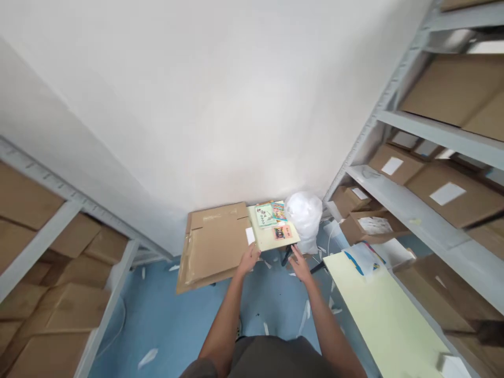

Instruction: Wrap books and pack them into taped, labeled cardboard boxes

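My left hand (pixel 249 258) is at the front right edge of a flattened brown cardboard box (pixel 220 239). Its fingertips reach a small white rectangular card or label (pixel 250 235); whether they grip it or the cardboard I cannot make out. My right hand (pixel 301 265) is open, fingers apart, near the front edge of a small pale yellow table (pixel 270 240) and its dark leg. On that table lie a light green booklet with dark figures (pixel 265 216), a colourful printed packet (pixel 279 211) and a pink printed card (pixel 282 232).
A stuffed white plastic bag (pixel 304 215) stands right of the small table. Another pale yellow table (pixel 386 310) holds a clear plastic packet (pixel 364 259). Metal shelves (pixel 444 131) with cartons rise on both sides. White scraps (pixel 148 358) litter the blue floor.
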`<state>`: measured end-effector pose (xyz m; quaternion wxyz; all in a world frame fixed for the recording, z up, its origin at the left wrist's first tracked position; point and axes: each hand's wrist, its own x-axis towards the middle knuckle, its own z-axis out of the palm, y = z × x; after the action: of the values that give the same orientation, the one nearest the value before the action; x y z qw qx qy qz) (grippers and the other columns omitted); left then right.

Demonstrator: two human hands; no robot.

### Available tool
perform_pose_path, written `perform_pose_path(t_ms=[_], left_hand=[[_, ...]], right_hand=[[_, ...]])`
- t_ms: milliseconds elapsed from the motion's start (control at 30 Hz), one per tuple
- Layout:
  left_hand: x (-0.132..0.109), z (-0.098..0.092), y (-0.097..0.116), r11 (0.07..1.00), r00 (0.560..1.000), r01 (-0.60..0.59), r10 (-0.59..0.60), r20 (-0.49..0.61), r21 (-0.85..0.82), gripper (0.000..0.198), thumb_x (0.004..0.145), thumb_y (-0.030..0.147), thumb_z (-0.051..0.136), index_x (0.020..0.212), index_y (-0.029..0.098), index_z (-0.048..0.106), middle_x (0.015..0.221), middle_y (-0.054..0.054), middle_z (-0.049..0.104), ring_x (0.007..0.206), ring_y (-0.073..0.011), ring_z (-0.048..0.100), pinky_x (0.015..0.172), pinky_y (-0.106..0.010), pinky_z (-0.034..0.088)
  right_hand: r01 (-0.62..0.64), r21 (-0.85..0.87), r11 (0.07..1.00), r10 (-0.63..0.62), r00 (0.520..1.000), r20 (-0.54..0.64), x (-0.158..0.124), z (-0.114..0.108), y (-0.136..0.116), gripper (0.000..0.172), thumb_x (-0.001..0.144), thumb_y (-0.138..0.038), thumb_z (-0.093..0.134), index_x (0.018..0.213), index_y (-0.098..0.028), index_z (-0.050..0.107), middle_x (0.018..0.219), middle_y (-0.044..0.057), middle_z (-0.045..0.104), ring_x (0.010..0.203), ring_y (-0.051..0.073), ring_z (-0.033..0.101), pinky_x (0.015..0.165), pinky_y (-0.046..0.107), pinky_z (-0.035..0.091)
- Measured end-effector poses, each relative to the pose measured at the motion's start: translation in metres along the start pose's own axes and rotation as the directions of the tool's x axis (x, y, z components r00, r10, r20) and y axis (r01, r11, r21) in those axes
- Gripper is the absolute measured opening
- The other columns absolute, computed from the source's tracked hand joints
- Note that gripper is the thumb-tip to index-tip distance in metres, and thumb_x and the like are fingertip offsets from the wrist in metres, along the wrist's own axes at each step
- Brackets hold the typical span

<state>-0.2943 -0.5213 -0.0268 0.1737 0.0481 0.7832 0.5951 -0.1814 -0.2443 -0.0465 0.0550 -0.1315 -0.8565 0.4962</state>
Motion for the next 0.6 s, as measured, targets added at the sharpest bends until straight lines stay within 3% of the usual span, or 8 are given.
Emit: perform_pose_path(t_ms=[167,300,467,600], left_hand=[[-0.011,-0.109,-0.066,0.994,0.974,0.102,-0.108,-0.198,-0.039,0.062,0.089,0.043,0.073,0.146,0.021,0.064,0.164,-0.014,0.053,0.158,-0.0310,0.042,0.128,-0.045,0.035],[-0.020,-0.175,-0.113,0.982,0.938,0.180,-0.187,-0.291,-0.052,0.062,0.089,0.039,0.073,0.146,0.020,0.062,0.166,-0.016,0.050,0.159,-0.0281,0.040,0.131,-0.042,0.030],[-0.027,-0.226,-0.157,0.922,0.828,0.383,-0.370,-0.421,-0.058,0.065,0.081,0.037,0.081,0.140,0.016,0.062,0.167,-0.024,0.045,0.161,-0.0358,0.035,0.131,-0.048,0.027],[-0.033,-0.244,-0.180,0.871,0.801,0.490,-0.469,-0.372,-0.044,0.060,0.080,0.034,0.080,0.136,0.017,0.063,0.149,-0.020,0.065,0.150,-0.0354,0.051,0.122,-0.045,0.040]], right_hand=[[0.054,-0.126,0.991,-0.028,0.978,0.206,0.022,0.101,-0.031,0.067,0.095,-0.044,0.055,0.159,-0.024,0.055,0.173,0.009,0.041,0.161,0.028,0.036,0.131,0.047,0.031],[0.074,-0.218,0.973,0.006,0.938,0.347,0.047,0.169,-0.032,0.071,0.090,-0.034,0.055,0.160,-0.020,0.054,0.174,0.010,0.040,0.163,0.027,0.032,0.134,0.045,0.025],[0.071,-0.369,0.927,0.121,0.872,0.473,0.071,0.236,-0.022,0.076,0.085,-0.027,0.056,0.160,-0.013,0.053,0.171,0.014,0.043,0.165,0.029,0.025,0.135,0.047,0.017],[0.085,-0.462,0.883,0.198,0.825,0.530,0.065,0.281,-0.019,0.073,0.086,-0.026,0.059,0.158,-0.014,0.055,0.170,0.016,0.045,0.164,0.032,0.026,0.132,0.051,0.017]])
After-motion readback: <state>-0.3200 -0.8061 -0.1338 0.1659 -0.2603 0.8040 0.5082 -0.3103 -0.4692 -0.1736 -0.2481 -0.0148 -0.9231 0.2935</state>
